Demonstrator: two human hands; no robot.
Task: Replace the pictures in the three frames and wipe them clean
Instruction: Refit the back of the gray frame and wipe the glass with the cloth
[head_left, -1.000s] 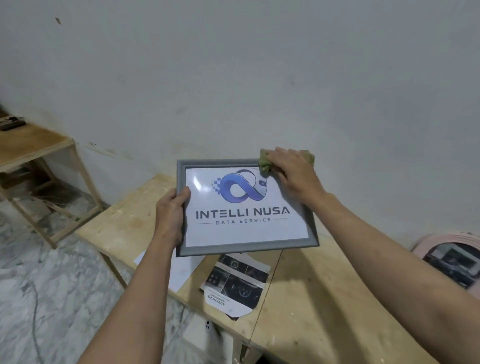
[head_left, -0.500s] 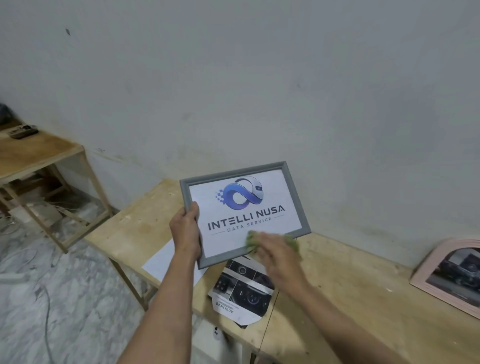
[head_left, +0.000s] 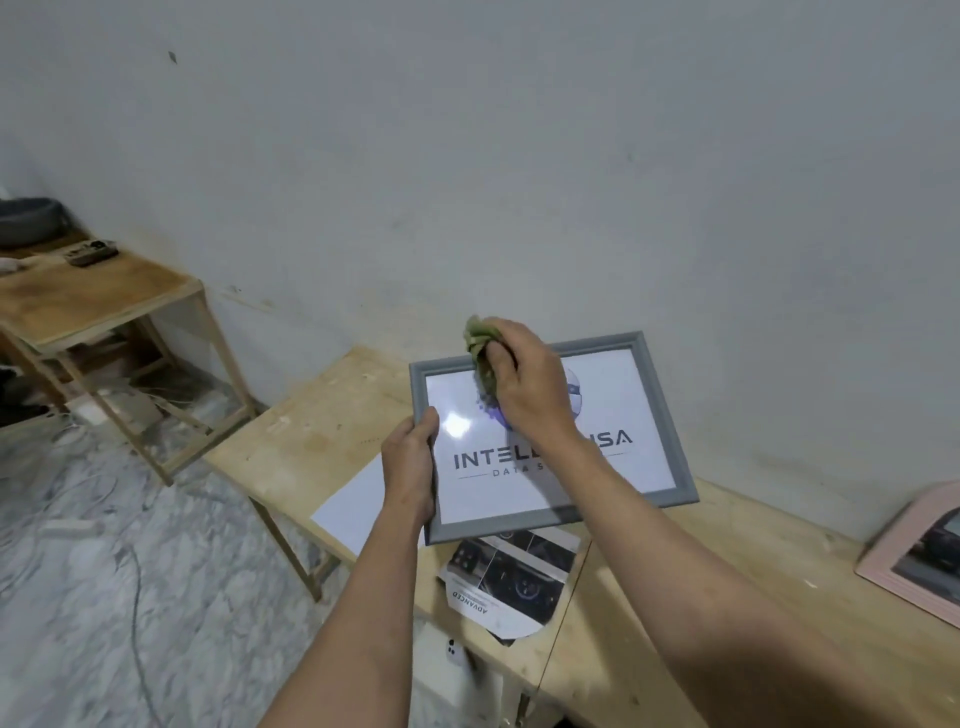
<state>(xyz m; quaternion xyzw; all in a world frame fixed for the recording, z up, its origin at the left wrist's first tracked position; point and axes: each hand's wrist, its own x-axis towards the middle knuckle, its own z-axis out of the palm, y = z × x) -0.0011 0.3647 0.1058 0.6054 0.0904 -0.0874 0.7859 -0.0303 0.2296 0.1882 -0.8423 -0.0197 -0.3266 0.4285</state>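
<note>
A grey picture frame (head_left: 665, 415) with a white logo print behind its glass is held tilted above the wooden table (head_left: 675, 597). My left hand (head_left: 410, 467) grips the frame's left edge. My right hand (head_left: 530, 384) is shut on a crumpled green cloth (head_left: 480, 348) and presses it against the glass near the frame's top edge, left of centre. My right forearm hides part of the printed lettering. A pink frame (head_left: 919, 556) with a dark picture lies on the table at the far right.
A dark printed picture (head_left: 506, 577) and a white sheet (head_left: 358, 504) lie on the table under the grey frame. A white phone (head_left: 457, 654) sits below the table's front edge. A second wooden table (head_left: 88, 296) stands at the left. Cables trail over the marble floor.
My right hand with the cloth went from the frame's top right down to its bottom edge, and is now up at the top, left of centre. The frame's tilt shifted in my left hand.
</note>
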